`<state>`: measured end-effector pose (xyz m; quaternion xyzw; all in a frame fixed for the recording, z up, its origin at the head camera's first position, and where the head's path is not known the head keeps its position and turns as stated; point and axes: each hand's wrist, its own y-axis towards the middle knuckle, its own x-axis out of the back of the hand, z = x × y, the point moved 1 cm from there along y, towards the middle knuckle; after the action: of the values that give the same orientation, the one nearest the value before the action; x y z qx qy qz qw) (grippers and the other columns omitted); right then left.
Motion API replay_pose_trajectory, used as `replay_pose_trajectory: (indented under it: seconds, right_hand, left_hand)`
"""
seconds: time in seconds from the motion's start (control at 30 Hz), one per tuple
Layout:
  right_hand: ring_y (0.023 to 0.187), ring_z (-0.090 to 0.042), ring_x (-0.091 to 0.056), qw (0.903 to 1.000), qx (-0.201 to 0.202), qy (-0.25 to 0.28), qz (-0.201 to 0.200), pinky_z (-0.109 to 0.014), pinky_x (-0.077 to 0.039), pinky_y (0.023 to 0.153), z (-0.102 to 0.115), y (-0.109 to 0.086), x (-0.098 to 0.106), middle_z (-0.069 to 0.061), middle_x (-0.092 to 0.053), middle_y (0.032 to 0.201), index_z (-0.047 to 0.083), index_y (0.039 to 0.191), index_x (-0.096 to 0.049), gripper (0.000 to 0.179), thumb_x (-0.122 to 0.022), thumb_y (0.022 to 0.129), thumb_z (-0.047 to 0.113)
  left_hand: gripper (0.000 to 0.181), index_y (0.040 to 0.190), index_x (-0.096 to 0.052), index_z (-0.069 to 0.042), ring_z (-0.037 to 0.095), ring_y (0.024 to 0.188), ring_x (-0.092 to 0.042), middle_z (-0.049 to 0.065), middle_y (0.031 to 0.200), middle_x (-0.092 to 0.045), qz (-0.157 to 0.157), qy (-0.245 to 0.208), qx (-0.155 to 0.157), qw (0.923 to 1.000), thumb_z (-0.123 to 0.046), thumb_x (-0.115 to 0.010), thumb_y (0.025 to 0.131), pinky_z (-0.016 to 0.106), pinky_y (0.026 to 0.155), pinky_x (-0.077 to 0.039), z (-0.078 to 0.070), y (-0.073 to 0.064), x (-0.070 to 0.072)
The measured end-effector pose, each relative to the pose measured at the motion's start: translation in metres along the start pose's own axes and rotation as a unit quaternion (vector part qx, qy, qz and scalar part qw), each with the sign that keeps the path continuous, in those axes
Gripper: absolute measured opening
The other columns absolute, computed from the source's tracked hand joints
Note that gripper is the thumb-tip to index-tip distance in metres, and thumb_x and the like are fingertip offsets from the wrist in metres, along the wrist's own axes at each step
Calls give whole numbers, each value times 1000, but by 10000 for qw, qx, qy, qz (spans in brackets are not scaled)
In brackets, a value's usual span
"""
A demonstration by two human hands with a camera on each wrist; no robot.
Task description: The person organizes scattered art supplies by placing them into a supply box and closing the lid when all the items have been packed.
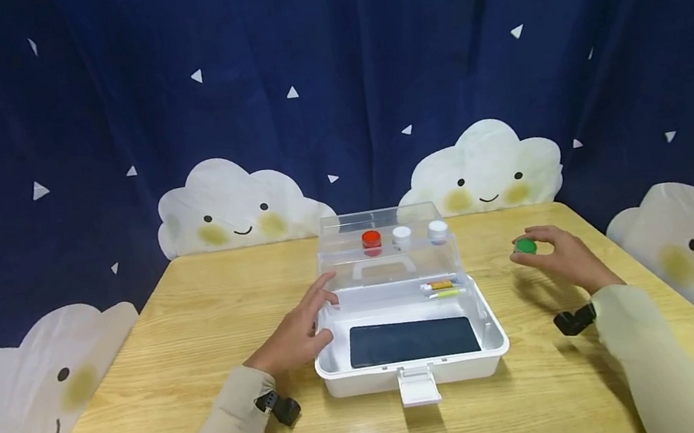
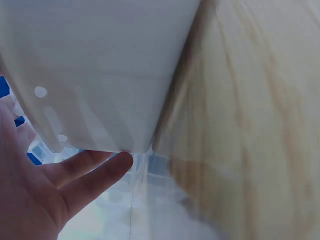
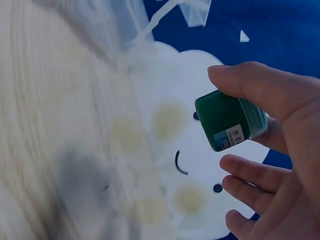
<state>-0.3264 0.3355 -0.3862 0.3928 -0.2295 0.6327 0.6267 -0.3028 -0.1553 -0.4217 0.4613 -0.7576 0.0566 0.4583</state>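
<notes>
My right hand point(image 1: 565, 259) pinches a small green paint jar point(image 3: 223, 120) between thumb and fingers, raised above the table to the right of a white box. A printed label shows on the jar's side in the right wrist view, and the other fingers are spread below it. At the left side of the white box point(image 1: 372, 381) my left hand point(image 1: 300, 332) rests with its fingers extended along the rim. The box's clear lid stands raised, and in its upper tray sit a red-capped jar point(image 1: 371, 240) and two white-capped jars point(image 1: 401, 236).
Inside the box lie a dark flat panel point(image 1: 412, 340), a small tube point(image 1: 438, 285) and a yellow-green pen-like item point(image 1: 445, 295). The front latch point(image 1: 419, 387) hangs down. A wooden table point(image 1: 229, 286) lies under everything, with a blue curtain point(image 1: 252, 29) behind.
</notes>
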Motion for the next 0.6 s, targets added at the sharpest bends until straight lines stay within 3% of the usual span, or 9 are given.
replay_pose_trajectory:
  seconds: [0.4, 0.6]
  right_hand:
    - [135, -48, -27, 9998, 74, -162, -63, -68, -27, 100, 36, 2, 0, -23, -33, 149, 7, 126, -60, 62, -66, 84, 53]
    - [134, -47, -30, 9992, 320, -180, -130, -67, -29, 99, 51, 1, -1, -22, -35, 148, 7, 123, -62, 59, -67, 84, 51]
  left_hand:
    - [43, 119, -45, -21, 12, 60, -45, -12, 159, -13, 77, -57, 68, 9999, -2, -57, 83, 29, 62, -46, -2, -1, 1]
    - [43, 120, -45, -21, 20, 87, -55, -10, 160, -13, 69, -142, 53, 9999, -2, -56, 83, 31, 69, -47, -3, -1, 2]
